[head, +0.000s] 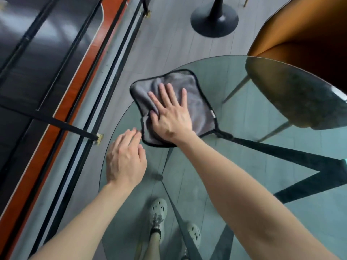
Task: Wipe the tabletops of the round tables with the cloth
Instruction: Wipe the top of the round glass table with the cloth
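Observation:
A grey cloth [201, 102] with a black hem lies spread flat near the far left edge of a round glass tabletop [253, 166]. My right hand [170, 113] presses on the cloth with its fingers spread and straight. My left hand [125, 158] sits at the table's left rim, just beside the cloth's near corner, fingers loosely bent and holding nothing that I can see. The table's black legs show through the glass.
An orange chair [293, 34] stands behind the table on the right, its seat seen through the glass. A black pedestal base [214, 19] of another table stands further back. A black railing [62, 124] with glass panels runs along the left. My feet in pale clogs [158, 212] show beneath the glass.

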Tool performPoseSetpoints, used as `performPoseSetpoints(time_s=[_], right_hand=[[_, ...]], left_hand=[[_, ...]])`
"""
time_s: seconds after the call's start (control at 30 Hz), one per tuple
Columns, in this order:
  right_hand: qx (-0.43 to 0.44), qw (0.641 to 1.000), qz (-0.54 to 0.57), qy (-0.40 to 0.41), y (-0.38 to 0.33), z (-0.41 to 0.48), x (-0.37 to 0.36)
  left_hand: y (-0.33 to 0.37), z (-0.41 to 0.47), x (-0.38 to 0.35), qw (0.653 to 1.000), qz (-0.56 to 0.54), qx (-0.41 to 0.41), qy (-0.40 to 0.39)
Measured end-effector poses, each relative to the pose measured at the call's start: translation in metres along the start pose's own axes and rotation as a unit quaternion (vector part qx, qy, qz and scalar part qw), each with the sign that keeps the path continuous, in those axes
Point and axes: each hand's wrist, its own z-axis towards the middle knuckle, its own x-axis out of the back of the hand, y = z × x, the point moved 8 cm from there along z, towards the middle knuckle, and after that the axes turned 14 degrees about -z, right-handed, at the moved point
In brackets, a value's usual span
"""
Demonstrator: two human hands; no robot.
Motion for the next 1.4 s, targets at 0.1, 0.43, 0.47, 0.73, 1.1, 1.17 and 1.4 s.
performPoseSetpoints(time_s=[0.1,0.43,0.47,0.73,1.1,1.17,1.4], right_hand=[[0.105,0.994,0.004,0.006,-0.017,-0.032,-0.004],[-0.396,0.914,0.024,-0.082,0.35,-0.157,-0.043],[-0.4,0.913,0.025,-0.074,0.33,-0.15,-0.039],[0.051,0.999,0.001,-0.004,0.014,-0.115,-0.01],[-0.417,0.907,0.02,-0.055,0.313,-0.248,-0.039],[-0.37,0.928,0.022,-0.035,0.23,-0.237,-0.027],[-0.013,0.998,0.064,-0.014,-0.018,-0.254,-0.014]], left_hand=[[0.005,0.001,0.004,1.0,0.018,0.017,-0.016],[0.022,0.004,0.011,0.993,0.045,0.062,-0.089],[0.024,0.002,0.01,0.992,0.049,0.066,-0.099],[0.042,-0.007,0.013,0.979,0.065,0.091,-0.171],[0.053,-0.027,0.004,0.965,0.083,0.103,-0.225],[0.048,-0.031,0.003,0.966,0.076,0.1,-0.228],[0.045,-0.031,0.001,0.969,0.07,0.076,-0.225]])
